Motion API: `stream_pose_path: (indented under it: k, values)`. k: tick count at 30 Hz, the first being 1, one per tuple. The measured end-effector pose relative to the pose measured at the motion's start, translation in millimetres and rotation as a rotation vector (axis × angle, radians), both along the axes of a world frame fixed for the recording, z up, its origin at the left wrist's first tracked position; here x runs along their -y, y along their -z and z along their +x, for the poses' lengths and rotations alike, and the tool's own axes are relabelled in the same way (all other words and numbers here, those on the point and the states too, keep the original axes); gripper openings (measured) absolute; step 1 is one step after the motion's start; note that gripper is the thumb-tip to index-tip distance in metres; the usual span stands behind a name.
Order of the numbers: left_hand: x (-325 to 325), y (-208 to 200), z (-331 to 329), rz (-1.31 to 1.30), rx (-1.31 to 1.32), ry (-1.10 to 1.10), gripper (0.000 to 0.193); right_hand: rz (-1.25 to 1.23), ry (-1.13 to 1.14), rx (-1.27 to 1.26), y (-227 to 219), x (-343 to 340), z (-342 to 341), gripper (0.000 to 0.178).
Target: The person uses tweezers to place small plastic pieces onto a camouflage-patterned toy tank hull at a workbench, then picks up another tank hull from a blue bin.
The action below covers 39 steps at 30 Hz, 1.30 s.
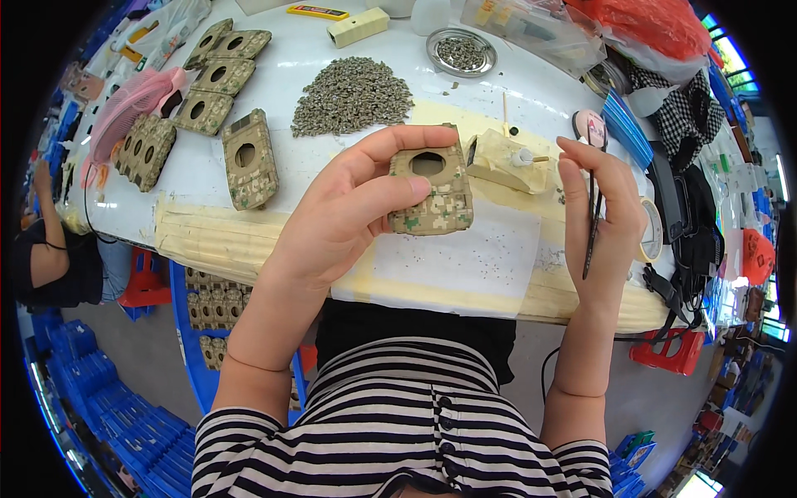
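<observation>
My left hand [328,207] grips a camouflage toy tank hull [440,207] over the near edge of the table, thumb on its top face by the round hole. To the right, my right hand [613,207] is raised with a thin dark stick [591,228], like a fine brush, held among the fingers; its tip is too small to make out. Thumb and forefinger of that hand stand slightly apart, nothing visible between them. Between the hands sits a tape-wrapped block [510,163] with a small whitish lump on top. Another camouflage hull [251,162] lies left of my left hand.
A heap of small grey-brown parts [353,95] lies mid-table, with a round metal dish [461,54] of similar parts behind. More hulls [203,112] stand at the left. A tape roll [652,231] and black straps [697,257] are at right. Blue crates [191,332] hold pieces below.
</observation>
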<state>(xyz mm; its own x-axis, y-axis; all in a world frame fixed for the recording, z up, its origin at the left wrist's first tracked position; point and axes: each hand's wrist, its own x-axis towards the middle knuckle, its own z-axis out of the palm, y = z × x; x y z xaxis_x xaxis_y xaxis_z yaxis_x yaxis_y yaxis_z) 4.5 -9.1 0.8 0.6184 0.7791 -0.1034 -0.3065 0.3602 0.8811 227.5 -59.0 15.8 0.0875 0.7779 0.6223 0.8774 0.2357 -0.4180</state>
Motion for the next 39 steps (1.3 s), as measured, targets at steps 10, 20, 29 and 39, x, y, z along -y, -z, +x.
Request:
stream_pose_path:
  k: [10,20,29,39]
  values:
    - [-0.6,2.2,0.0,0.029,-0.047,0.005,0.046,0.072,-0.029,0.019,0.5,-0.6,-4.6,0.014]
    - [-1.0,1.5,0.3,0.061,-0.109,0.07,0.046,0.021,-0.442,-0.383,-5.8,2.8,-28.3,0.008]
    - [-0.3,2.8,-0.9,0.064,-0.107,0.076,0.046,-0.146,-0.48,-0.444,-3.1,3.4,-34.1,0.013]
    - [-0.8,4.8,-1.3,0.075,-0.112,0.08,0.047,-0.154,-0.48,-0.287,-4.0,4.0,-32.1,0.02]
